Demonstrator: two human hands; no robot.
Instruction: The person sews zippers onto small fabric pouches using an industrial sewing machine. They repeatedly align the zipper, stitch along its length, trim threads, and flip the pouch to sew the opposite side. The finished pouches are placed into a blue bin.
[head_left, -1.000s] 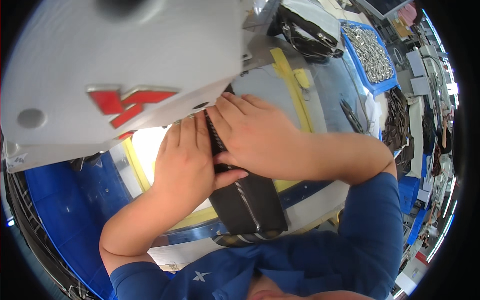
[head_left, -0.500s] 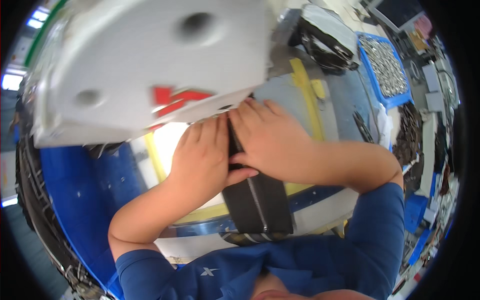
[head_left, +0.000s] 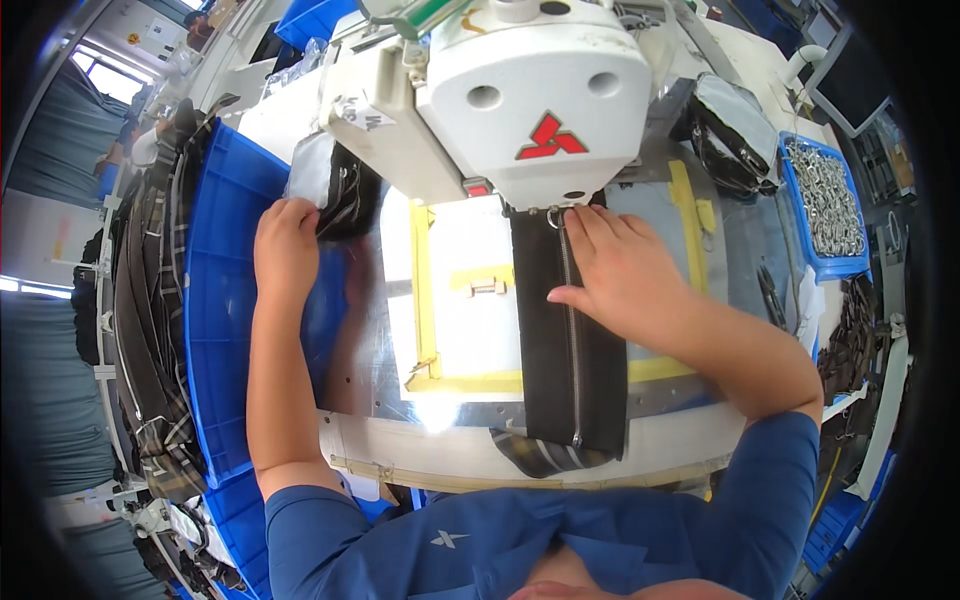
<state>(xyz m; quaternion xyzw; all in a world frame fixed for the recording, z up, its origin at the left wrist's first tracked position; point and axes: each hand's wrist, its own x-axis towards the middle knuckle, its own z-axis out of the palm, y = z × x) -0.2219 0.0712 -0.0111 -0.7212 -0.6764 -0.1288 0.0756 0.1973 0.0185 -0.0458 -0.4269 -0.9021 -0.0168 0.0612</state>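
Note:
My left hand (head_left: 285, 250) has its fingers curled beside a black and silver piece (head_left: 335, 185) at the blue bin's upper right edge; what they hold is hidden. My right hand (head_left: 615, 270) lies with fingers outstretched on a black strip (head_left: 550, 385) with a long zipper, thumb apart. The strip runs from under the white sewing machine head (head_left: 530, 100) down to the front edge, with plaid fabric (head_left: 530, 455) beneath its near end. A metal D-ring (head_left: 553, 220) is by the right fingertips. The work plate (head_left: 440, 300) has yellow tape borders.
A blue bin (head_left: 225, 300) stands left, draped with dark fabric (head_left: 150, 350). At the right are a blue tray of metal rings (head_left: 825, 200), scissors (head_left: 775, 295), a black and silver bundle (head_left: 725, 135), dark pieces (head_left: 845, 330) and a monitor (head_left: 840, 80).
My left hand has left the zipper strip and moved up and left to the black and silver piece. My right hand stays on the strip. The view has shifted, showing more of the machine.

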